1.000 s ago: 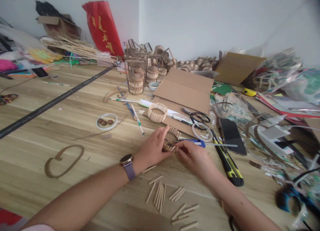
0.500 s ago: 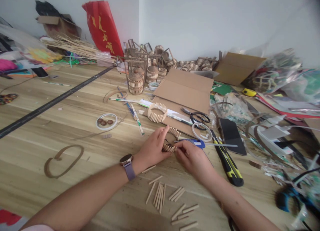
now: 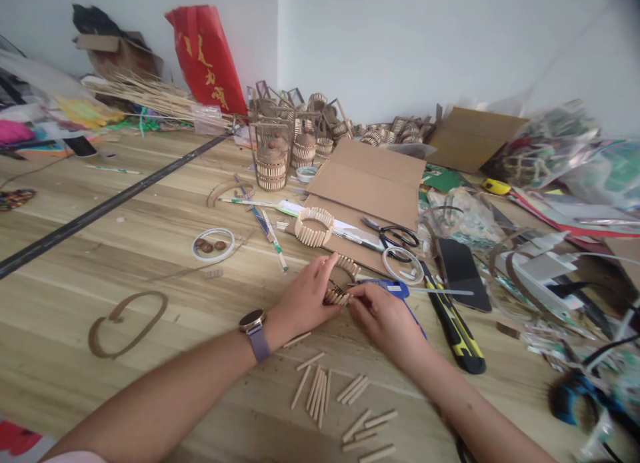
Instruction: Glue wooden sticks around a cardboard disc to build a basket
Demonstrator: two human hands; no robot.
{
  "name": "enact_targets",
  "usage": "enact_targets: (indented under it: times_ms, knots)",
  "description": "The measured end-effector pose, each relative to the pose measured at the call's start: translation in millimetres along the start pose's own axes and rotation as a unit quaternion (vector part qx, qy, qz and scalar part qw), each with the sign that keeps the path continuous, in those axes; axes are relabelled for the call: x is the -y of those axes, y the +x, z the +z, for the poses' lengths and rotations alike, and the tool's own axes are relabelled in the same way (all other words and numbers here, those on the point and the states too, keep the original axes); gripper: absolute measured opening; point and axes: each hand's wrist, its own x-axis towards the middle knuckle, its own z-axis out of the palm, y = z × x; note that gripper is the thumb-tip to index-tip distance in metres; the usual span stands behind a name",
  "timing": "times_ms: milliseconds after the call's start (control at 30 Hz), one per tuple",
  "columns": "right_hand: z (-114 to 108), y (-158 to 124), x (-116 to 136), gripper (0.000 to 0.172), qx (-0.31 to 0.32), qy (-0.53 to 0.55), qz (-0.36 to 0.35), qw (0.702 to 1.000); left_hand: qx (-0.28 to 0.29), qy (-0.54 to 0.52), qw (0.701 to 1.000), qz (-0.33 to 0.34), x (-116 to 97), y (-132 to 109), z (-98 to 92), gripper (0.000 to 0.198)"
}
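Observation:
A ring of short wooden sticks [image 3: 349, 265] stands on the table between my hands. Wrapped about its left side, my left hand [image 3: 311, 291] grips it, with a watch [image 3: 253, 320] on that wrist. The fingers of my right hand [image 3: 381, 311] are pinched together at the ring's near right edge; whether a stick is between them is hidden. Loose wooden sticks [image 3: 317, 395] lie on the near side of both hands. Just behind sits a finished-looking pale stick ring [image 3: 314, 236]. A blue glue gun [image 3: 387, 287] lies partly behind my right hand.
To the right are a yellow-black utility knife [image 3: 457, 326], a dark phone [image 3: 464, 274], scissors [image 3: 393, 235] and a tape roll [image 3: 403, 264]. Cardboard [image 3: 367, 179] and small lidded wooden buckets [image 3: 271, 166] stand farther back. A brown strip loop [image 3: 127, 323] lies at left.
Both hands stay almost still on the stick ring. The view shifts very slightly, and a little more of the blue glue gun shows beside my right hand.

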Motion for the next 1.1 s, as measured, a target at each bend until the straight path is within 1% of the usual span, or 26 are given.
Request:
enact_targets:
  times_ms: [133,233,300,333,400,467,567,700,800,933,1000,1100]
  knots:
    - [-4.0,-0.4,2.5,0.018,-0.011,0.002,-0.008,1.0,0.0,-0.007,1.0,0.003,1.5,-0.4,0.7,0.092]
    - [-19.0,-1.0,3.5,0.028,-0.041,-0.002,0.0,0.999,-0.004,-0.015,1.0,-0.008,1.1,-0.8,0.7,0.094]
    - [-33.7,-3.2,1.6,0.025,-0.05,-0.027,0.024,0.998,-0.009,-0.018,1.0,-0.02,0.3,-1.0,0.3,0.096]
    - [-41.2,-5.2,-0.5,0.024,-0.043,-0.043,0.042,0.997,-0.01,-0.021,0.999,-0.024,-0.2,-1.1,-0.1,0.096]
    - [-53.3,-11.3,-7.5,0.027,-0.013,-0.071,0.085,0.994,-0.011,-0.028,0.999,-0.025,-1.0,-1.4,-1.2,0.093]
    - [-59.3,-19.4,-17.2,0.03,0.011,-0.098,0.131,0.986,-0.012,-0.036,0.999,-0.02,-1.3,-1.6,-2.1,0.09]
    - [-56.1,-30.7,-31.8,0.032,0.041,-0.13,0.194,0.972,-0.011,-0.047,0.999,-0.009,-0.2,-1.7,-1.7,0.091]
    - [-44.7,-34.3,-41.1,0.035,0.074,-0.118,0.206,0.969,-0.008,-0.053,0.998,-0.017,1.3,-0.8,1.2,0.101]
    - [-42.7,-31.3,-41.6,0.033,0.071,-0.073,0.221,0.97,-0.014,-0.051,0.998,-0.035,1.2,-0.1,2.8,0.104]
    - [-45.5,-32.4,-44.8,0.031,0.072,-0.002,0.242,0.968,-0.027,-0.053,0.998,-0.032,1.3,0.4,3.4,0.104]
    - [-46.3,-35.2,-48.1,0.032,0.059,0.017,0.253,0.966,-0.032,-0.054,0.997,-0.036,1.4,0.7,3.5,0.104]
    - [-47.1,-37.4,-49.0,0.032,0.019,0.054,0.253,0.966,-0.036,-0.051,0.997,-0.04,0.9,1.1,3.2,0.104]
